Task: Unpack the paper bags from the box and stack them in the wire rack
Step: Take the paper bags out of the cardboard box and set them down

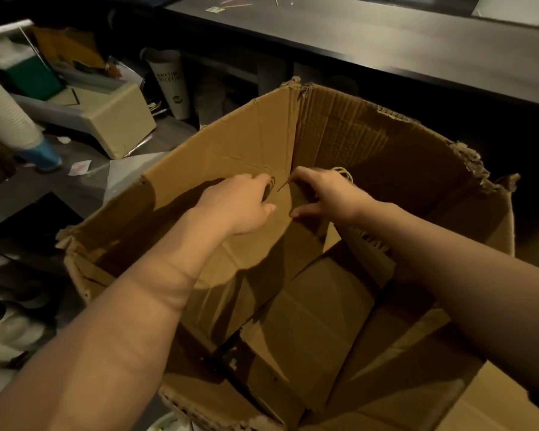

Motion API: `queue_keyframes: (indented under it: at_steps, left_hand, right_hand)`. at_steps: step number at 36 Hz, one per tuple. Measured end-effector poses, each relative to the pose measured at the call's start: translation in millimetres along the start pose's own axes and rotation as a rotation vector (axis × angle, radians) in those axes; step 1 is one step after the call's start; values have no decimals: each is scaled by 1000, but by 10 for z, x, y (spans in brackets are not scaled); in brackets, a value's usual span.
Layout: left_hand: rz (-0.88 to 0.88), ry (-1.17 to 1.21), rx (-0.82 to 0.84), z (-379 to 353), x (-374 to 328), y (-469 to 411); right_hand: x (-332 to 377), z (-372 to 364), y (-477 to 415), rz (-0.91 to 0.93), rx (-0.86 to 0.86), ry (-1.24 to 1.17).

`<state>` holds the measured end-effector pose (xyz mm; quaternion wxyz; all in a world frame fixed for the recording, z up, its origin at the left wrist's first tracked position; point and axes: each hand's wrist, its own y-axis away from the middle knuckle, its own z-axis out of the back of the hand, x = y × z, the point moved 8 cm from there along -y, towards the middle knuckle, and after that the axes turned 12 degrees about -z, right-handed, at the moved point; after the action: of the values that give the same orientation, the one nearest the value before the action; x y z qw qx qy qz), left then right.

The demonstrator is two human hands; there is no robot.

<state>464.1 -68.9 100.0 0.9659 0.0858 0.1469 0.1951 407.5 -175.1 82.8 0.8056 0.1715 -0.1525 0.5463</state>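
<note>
we stand over the big cardboard box (371,138), its torn walls open upward so we can reach straight down into it

beyond it runs a dark counter (386,42); the wire rack is not in view, so we judge the stacking step comes later

loose cardboard sheets (318,321) lie slanted across the bottom of the box, probably liners, and they leave the far corner as the only place where stock remains

there the paper bags (282,209) stand flat, leaning against the far left wall, which keeps them upright and their top edge within reach

our left hand (240,203) grips that edge from the left, fingers curled over the top and thumb on the near face

our right hand (327,194) does the same from the right, fingers hooked over, thumb stretched along the front; we take both ends so the bundle should lift as one without fanning out

a pale twine handle (344,174) loops up just behind the right hand, and we cannot tell how many bags are in the hold
</note>
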Motion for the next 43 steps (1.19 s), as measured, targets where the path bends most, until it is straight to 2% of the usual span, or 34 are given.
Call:
queue_keyframes:
  at_steps: [4, 8, 15, 19, 27, 31, 38, 43]
  left_hand:
    - [-20, 70, -50, 49, 30, 0]
    - [-46, 152, -64, 98, -11, 37]
    - [-102, 308, -115, 156, -68, 73]
    - [-74, 250, -133, 235, -37, 99]
    - [33, 126, -107, 273, 128, 173]
    - [72, 103, -145, 327, 137, 203]
    - [83, 105, -165, 347, 109, 200]
    - [89, 114, -170, 340, 101, 193]
  right_hand:
    - [296, 189, 65, 193, -118, 55]
    - [471, 368, 168, 281, -227, 75]
    - [424, 603, 282, 251, -376, 46]
    - [330, 727, 315, 206, -453, -25]
    - [177, 784, 323, 137, -469, -67]
    - [73, 615, 229, 64, -339, 75]
    - [-325, -54, 212, -236, 223, 215]
    - [-512, -369, 281, -330, 483, 346]
